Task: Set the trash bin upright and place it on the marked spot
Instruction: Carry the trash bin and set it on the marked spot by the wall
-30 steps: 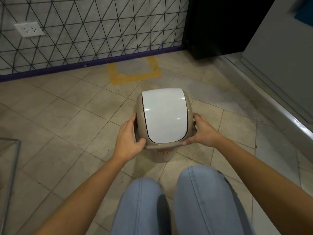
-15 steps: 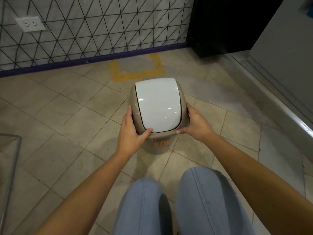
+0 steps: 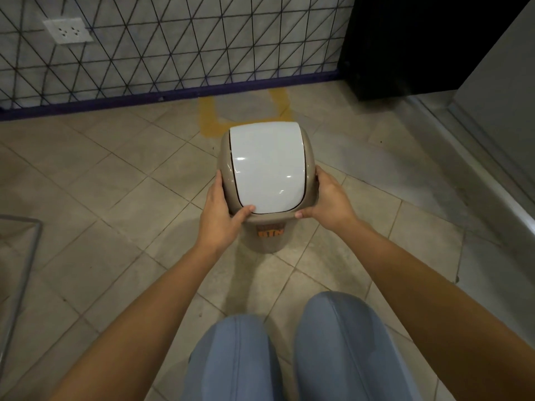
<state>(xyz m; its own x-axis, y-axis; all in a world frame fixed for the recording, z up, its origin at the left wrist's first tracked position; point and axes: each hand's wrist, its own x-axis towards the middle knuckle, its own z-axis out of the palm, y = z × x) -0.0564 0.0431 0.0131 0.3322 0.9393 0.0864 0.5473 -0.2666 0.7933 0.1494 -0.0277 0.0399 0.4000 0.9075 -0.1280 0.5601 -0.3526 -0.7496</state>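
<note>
Head view is looking down over the person's knees (image 3: 283, 351) in pale blue trousers at the near edge of the tiled floor (image 3: 95, 180), and both bare forearms are reaching forward from them. Just beyond, the left hand (image 3: 221, 215) is pressing against the left side of the trash bin (image 3: 267, 180), its thumb lying across the near rim of the lid housing and touching the edge of the white swing lid (image 3: 267, 169), while its other fingers are wrapping round the far side where I cannot tell their spread. The right hand (image 3: 327, 198) is mirroring it on the right side, thumb along the near rim, fingers curled out of sight. The bin is standing upright between the palms, orange label facing the person; whether its base is touching the tiles or hanging just above them I cannot tell. It is sitting in the middle of the floor, short of the yellow marked spot (image 3: 246, 114), whose near line is partly hiding behind the lid. Farther on, the spot is butting against the purple skirting (image 3: 115, 101) under the patterned wall (image 3: 173, 39), with a dark cabinet (image 3: 419, 44) to its right. By my judgement the righting is done and the carrying is in hand; the next move is calling for a steady forward shift, keeping the bin level, then lowering it squarely inside the yellow lines without hitting the wall.
</note>
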